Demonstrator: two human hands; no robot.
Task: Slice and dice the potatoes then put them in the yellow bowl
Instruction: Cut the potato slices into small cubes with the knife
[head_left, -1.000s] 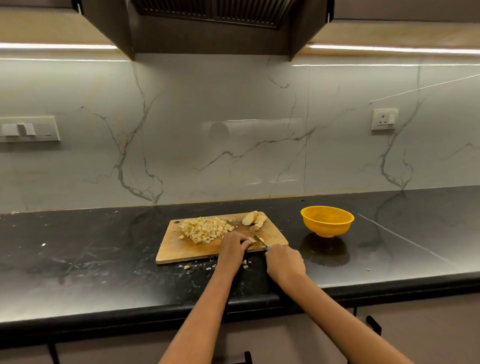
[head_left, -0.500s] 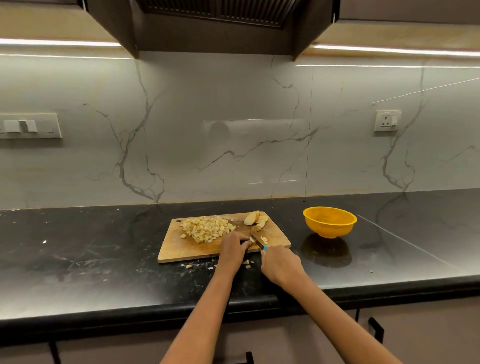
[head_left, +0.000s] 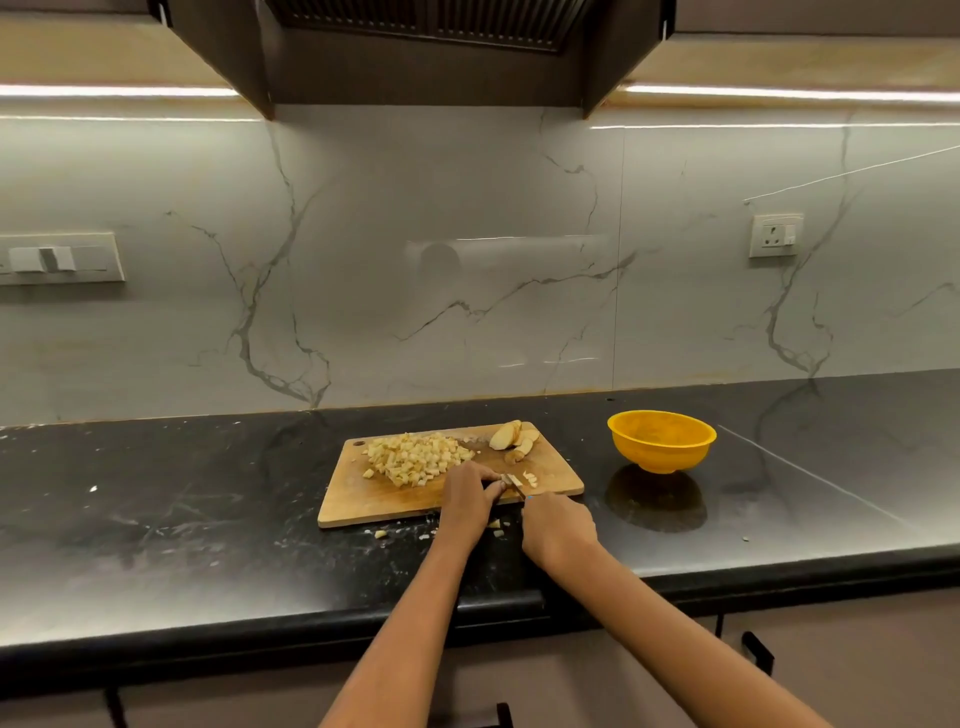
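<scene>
A wooden cutting board lies on the black counter. On it sit a heap of diced potato and several potato slices at the far right corner. My left hand curls over a potato piece at the board's near edge; the piece is mostly hidden. My right hand grips a knife whose blade rests beside my left fingers. A few cut bits lie just right of the blade. The yellow bowl stands empty to the right of the board.
Loose potato bits lie on the counter in front of the board. A marble backsplash rises behind, with a switch plate at left and a socket at right. The counter's front edge runs just below my wrists.
The knife blade has shifted slightly against the potato piece while both hands stay at the board's near edge. The camera view has tilted down a little.
</scene>
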